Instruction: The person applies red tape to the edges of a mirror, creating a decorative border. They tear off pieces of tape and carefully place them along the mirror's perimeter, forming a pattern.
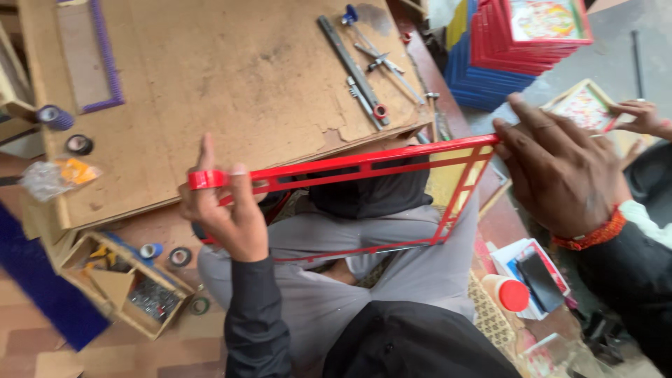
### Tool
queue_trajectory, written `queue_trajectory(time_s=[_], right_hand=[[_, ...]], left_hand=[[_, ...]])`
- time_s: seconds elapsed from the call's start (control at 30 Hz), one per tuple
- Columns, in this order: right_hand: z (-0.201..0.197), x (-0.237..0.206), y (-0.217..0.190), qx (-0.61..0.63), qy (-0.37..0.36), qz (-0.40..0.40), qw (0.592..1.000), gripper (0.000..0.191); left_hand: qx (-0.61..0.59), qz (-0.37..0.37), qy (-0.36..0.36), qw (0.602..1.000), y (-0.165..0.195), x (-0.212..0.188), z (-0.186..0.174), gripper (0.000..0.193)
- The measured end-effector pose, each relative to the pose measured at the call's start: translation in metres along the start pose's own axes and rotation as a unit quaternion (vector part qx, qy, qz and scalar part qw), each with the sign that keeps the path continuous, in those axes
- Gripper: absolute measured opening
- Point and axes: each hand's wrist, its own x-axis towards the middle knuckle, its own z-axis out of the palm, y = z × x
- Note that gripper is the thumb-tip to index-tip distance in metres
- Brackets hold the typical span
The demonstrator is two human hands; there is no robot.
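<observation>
Head view: fingers point(241, 183) of the left hand point(227, 213) close around one end of a red frame point(364, 166), pinching its corner. At the far end, the right hand point(556, 171) clamps its fingers over the other corner. Between both hands the frame hangs tilted above the person's lap, just off the edge of the worn wooden table point(231, 84). Metal tools point(364, 66) lie on that table. Beyond the right hand stands a stack of red and blue frames point(504, 52).
</observation>
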Motion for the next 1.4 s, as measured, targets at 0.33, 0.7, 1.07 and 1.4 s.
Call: queue_trajectory(time_s=[0.33, 0.7, 1.07, 1.4], right_hand=[[0.012, 0.049, -0.080, 0.163, 0.128, -0.076, 0.975, 0.011], [0.026, 0.135, -0.208, 0.327, -0.079, -0.166, 0.927, 0.025], [-0.012, 0.135, -0.219, 0.378, 0.011, -0.188, 0.907, 0.013], [0.026, 0.117, -0.254, 0.358, 0.022, -0.214, 0.908, 0.015]], left_hand=[[-0.001, 0.021, 0.012, 1.000, 0.008, 0.001, -0.013, 0.045], [0.055, 0.027, 0.035, 0.998, 0.006, 0.015, -0.039, 0.054], [0.089, 0.094, 0.049, 0.990, 0.056, 0.030, -0.095, 0.057], [0.087, 0.043, 0.025, 0.995, 0.015, 0.013, -0.110, 0.057]])
